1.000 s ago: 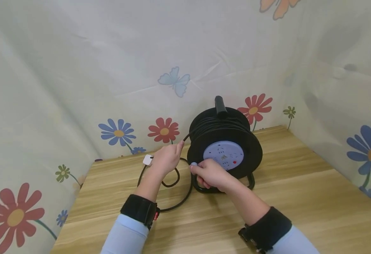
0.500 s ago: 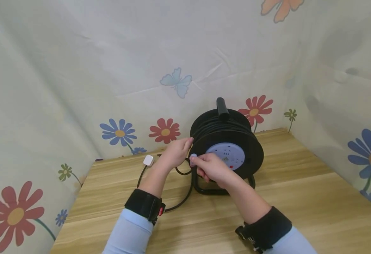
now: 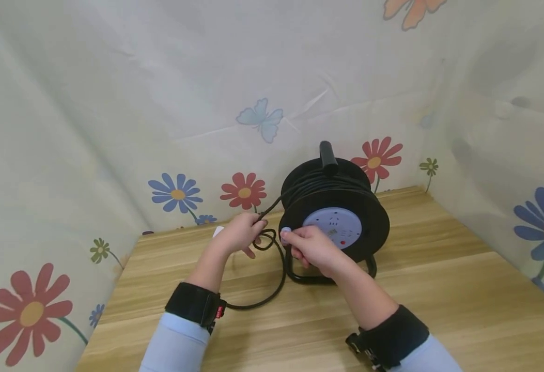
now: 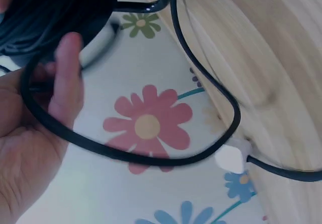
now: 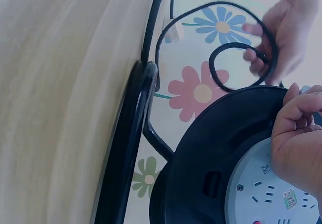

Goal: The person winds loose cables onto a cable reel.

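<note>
While the right grip (image 3: 312, 248) pinches the crank knob (image 3: 286, 231), the left grip (image 3: 238, 232) curls round the black cable (image 4: 161, 161). Cable reel (image 3: 334, 200) upright on table (image 3: 439, 289): likely heavy, rigid; cable probably springy, best held near the reel.

Left of the cable reel (image 3: 369, 222), the left hand (image 3: 240, 235) holds black cable (image 3: 248, 308); at the reel's front, the right hand (image 3: 313, 248) pinches 1 pale blue knob (image 3: 286, 231).
</note>
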A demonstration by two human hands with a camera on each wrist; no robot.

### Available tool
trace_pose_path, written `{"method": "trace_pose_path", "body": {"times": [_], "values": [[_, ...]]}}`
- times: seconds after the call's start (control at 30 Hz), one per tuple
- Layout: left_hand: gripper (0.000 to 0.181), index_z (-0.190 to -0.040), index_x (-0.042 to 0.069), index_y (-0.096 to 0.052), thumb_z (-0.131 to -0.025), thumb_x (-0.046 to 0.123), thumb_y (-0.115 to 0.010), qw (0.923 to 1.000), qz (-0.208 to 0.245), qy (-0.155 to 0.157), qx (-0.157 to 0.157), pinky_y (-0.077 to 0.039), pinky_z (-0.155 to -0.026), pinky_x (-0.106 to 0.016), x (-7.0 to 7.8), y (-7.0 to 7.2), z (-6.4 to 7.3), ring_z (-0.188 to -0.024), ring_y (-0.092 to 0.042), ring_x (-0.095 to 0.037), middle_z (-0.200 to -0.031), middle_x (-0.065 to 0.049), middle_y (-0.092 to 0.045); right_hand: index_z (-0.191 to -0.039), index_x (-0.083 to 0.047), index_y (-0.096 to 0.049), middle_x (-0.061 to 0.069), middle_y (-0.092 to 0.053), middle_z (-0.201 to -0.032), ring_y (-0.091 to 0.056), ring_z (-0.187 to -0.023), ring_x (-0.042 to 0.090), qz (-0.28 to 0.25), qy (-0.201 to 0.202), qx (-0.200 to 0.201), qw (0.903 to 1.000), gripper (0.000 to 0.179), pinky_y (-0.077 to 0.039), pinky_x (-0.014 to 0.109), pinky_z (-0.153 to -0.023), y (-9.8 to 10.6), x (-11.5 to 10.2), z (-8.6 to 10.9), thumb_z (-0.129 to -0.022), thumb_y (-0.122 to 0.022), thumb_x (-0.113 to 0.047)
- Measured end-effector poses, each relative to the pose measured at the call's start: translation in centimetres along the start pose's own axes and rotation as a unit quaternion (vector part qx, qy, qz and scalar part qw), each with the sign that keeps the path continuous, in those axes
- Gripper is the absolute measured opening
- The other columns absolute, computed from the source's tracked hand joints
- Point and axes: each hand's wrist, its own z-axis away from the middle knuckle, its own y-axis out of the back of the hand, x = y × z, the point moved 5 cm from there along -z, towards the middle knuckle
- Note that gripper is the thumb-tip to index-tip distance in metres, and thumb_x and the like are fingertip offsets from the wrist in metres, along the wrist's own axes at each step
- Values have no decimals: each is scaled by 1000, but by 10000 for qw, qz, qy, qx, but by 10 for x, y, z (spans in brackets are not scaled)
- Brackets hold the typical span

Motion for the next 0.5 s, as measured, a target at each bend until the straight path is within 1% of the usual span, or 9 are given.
{"method": "trace_pose_path", "body": {"times": [0.03, 0.07, 0.13, 0.2, 0.23, 0.3, 0.33, 0.43, 0.5], "values": [[30, -88, 4, -55, -103, 28, -46, 9998, 185, 91, 14, -55, -50, -36, -5, 2, 2, -65, -58, -25, -81, -19, -57, -93, -3, -67, 2, -44, -53, -37, -41, 17, 4, -6, 7, 10000, 34, -34, 25, -42, 0, 0, 0, -99, -53, -33], [30, -89, 3, -56, -104, 28, -46, 9997, 206, 137, 65, -55, -51, -35, -10, 4, 4, -68, -58, -24, -83, -19, -58, -93, -4, -68, 2, -44, -53, -37, -41, 17, 24, -21, 14, 10000, 34, -34, 25, -43, 1, 1, 0, -99, -54, -33], [32, -89, 2, -57, -104, 28, -45, 9997, -97, 57, 235, -53, -53, -31, -16, 11, 8, -67, -55, -21, -82, -15, -58, -91, -4, -68, 2, -44, -53, -37, -42, 18, 43, -55, 23, 10000, 33, -34, 25, -43, 1, 4, 0, -99, -55, -33], [33, -87, 4, -58, -104, 28, -45, 9969, -576, -122, 514, -47, -54, -29, -22, 19, 11, -62, -50, -19, -75, -10, -56, -88, -5, -68, 2, -44, -53, -37, -42, 18, 88, -86, 44, 9999, 33, -34, 26, -43, 1, 7, 1, -98, -56, -34], [33, -84, 5, -58, -103, 29, -46, 9941, -822, -201, 676, -43, -54, -30, -24, 23, 13, -58, -47, -18, -72, -8, -54, -87, -5, -68, 2, -44, -53, -37, -42, 17, 88, -107, 52, 9999, 34, -33, 26, -43, 1, 8, 1, -98, -56, -34], [33, -79, 7, -55, -102, 31, -50, 9859, -1291, -384, 992, -36, -56, -34, -29, 30, 16, -55, -41, -19, -66, -5, -49, -85, -4, -68, 2, -44, -54, -37, -43, 15, 64, -135, 68, 9999, 35, -33, 26, -43, 1, 11, 1, -97, -57, -35], [31, -79, 9, -54, -100, 32, -53, 9828, -1417, -453, 1095, -36, -58, -36, -32, 32, 17, -55, -40, -19, -66, -4, -48, -84, -4, -68, 1, -44, -54, -37, -43, 14, 49, -144, 75, 9999, 35, -33, 26, -42, 1, 13, 1, -97, -57, -35], [29, -78, 13, -48, -93, 33, -64, 9728, -1819, -646, 1283, -33, -71, -43, -41, 35, 22, -58, -40, -18, -67, -1, -45, -84, -4, -67, 1, -44, -54, -36, -43, 13, -22, -126, 66, 9999, 36, -33, 25, -41, 0, 14, 1, -97, -57, -36], [31, -79, 13, -47, -89, 30, -69, 9642, -2110, -862, 1355, -28, -74, -46, -46, 35, 25, -60, -39, -18, -70, -1, -44, -85, -3, -67, 1, -44, -54, -36, -43, 13, -31, -68, 61, 10000, 37, -33, 25, -40, -1, 13, 0, -97, -56, -36]]}}
